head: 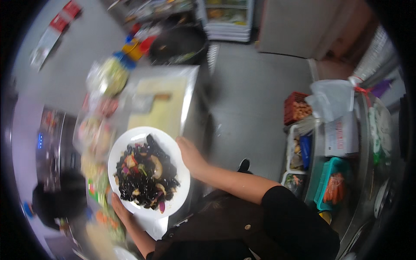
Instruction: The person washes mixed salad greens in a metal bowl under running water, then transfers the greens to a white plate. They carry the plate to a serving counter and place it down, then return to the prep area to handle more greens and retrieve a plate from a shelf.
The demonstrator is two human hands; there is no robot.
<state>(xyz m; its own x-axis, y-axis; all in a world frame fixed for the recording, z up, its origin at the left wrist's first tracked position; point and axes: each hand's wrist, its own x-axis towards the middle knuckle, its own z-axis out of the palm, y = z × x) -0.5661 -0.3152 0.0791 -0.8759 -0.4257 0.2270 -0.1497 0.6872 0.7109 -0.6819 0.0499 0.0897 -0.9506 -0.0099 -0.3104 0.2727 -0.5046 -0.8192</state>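
Note:
A round white plate (183, 195) heaped with a dish of dark wood ear mushroom (143, 182), with pale slices, red onion and red bits, is held up in front of me. My right hand (191, 159) grips the plate's rim on the right. On the lower left side my left hand (121, 208) supports it, its fingers partly hidden by the plate. Beyond the plate a pale cutting board (159, 118) lies on the steel counter (191, 94). A cleaver (143, 103) with a wooden handle rests on the board.
Bagged vegetables (112, 76) line the counter's left side. A large black wok (178, 45) stands past its far end. To the right are a red crate (292, 107) and a teal basket (321, 185) with carrots. A person in dark clothing (58, 204) is at the left.

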